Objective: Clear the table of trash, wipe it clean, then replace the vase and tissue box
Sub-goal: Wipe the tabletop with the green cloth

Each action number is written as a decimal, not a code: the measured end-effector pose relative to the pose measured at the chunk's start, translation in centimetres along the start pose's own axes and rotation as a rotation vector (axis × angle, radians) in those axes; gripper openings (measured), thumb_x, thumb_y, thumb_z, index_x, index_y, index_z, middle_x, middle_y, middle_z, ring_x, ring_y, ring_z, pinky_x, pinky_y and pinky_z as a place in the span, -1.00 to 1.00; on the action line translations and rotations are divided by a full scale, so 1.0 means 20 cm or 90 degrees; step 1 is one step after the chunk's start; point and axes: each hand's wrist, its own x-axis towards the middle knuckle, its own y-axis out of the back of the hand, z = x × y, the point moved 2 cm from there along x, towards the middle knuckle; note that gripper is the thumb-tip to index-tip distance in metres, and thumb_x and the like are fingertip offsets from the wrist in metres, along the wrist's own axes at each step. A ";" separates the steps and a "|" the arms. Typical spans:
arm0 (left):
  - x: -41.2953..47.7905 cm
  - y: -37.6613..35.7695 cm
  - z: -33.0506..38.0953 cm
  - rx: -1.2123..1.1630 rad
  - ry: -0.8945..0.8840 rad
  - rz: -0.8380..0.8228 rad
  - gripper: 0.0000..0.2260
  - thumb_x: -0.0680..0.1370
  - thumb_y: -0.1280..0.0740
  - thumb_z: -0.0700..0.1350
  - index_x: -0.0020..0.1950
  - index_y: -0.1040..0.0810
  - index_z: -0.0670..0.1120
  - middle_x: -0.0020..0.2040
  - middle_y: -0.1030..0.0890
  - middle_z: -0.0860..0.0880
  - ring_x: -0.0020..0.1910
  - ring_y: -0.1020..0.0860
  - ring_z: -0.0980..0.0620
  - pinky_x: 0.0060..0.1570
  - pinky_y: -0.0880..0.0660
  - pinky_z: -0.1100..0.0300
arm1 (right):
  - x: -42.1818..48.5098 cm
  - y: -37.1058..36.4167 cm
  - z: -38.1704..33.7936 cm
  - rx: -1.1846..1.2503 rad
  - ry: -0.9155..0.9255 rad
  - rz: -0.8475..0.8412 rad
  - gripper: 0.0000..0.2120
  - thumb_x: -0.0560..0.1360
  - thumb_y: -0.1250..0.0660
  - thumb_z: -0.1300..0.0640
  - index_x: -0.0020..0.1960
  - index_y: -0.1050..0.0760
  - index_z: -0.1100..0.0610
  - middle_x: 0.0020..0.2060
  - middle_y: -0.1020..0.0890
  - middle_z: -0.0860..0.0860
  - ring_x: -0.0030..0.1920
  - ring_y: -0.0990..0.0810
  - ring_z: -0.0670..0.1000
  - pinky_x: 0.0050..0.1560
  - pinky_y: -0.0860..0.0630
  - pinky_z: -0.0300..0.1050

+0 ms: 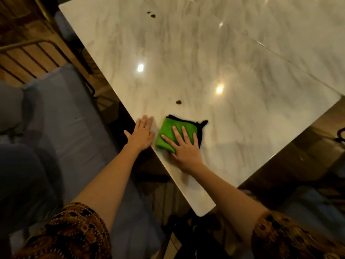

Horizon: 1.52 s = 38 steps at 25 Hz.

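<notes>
A folded green cloth with a black edge lies on the white marble table, close to its near-left edge. My right hand presses flat on the cloth with fingers spread. Just left of the cloth, my left hand rests flat and open on the table's edge, holding nothing. A small brown spot sits on the marble a little beyond the cloth. Two more brown spots lie at the far end. No vase or tissue box is in view.
A blue cushioned bench runs along the table's left side, with a metal-framed chair back beyond it. Wooden floor shows under the table's near corner. Dark objects lie on the floor below.
</notes>
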 end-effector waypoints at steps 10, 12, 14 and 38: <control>0.30 0.26 -0.09 0.064 -0.003 -0.044 -0.49 0.64 -0.02 0.09 0.53 0.16 0.18 0.56 0.22 0.01 0.54 0.18 -0.07 0.40 0.12 -0.34 | -0.56 -0.05 -0.04 -0.037 0.039 -0.012 -0.34 0.49 -0.12 -0.31 0.52 0.02 -0.23 0.54 -0.13 0.02 0.50 -0.09 0.20 0.36 -0.01 0.28; 0.36 0.29 -0.12 0.088 -0.024 -0.057 -0.49 0.64 0.02 0.15 0.51 0.20 0.23 0.55 0.26 0.03 0.54 0.23 -0.06 0.38 0.17 -0.36 | -0.39 -0.02 -0.06 -0.010 0.048 -0.014 -0.34 0.50 -0.13 -0.30 0.52 0.03 -0.25 0.54 -0.13 0.01 0.50 -0.14 0.22 0.35 -0.05 0.29; 0.41 0.32 -0.15 0.088 -0.053 -0.033 -0.51 0.63 0.01 0.16 0.51 0.16 0.25 0.56 0.23 0.03 0.54 0.22 -0.07 0.37 0.19 -0.38 | -0.14 -0.01 -0.07 0.000 0.063 -0.006 -0.40 0.54 -0.07 -0.28 0.52 0.04 -0.25 0.54 -0.11 0.01 0.50 -0.13 0.22 0.36 -0.03 0.30; 1.59 0.74 0.08 0.199 -0.320 -0.018 -0.52 0.62 0.09 0.19 0.50 0.21 0.25 0.56 0.22 0.01 0.54 0.20 -0.09 0.36 0.12 -0.38 | 0.68 0.11 0.09 0.010 -0.551 0.083 -0.42 0.52 0.00 -0.24 0.51 0.05 -0.28 0.55 -0.06 0.01 0.52 -0.07 0.21 0.38 0.03 0.28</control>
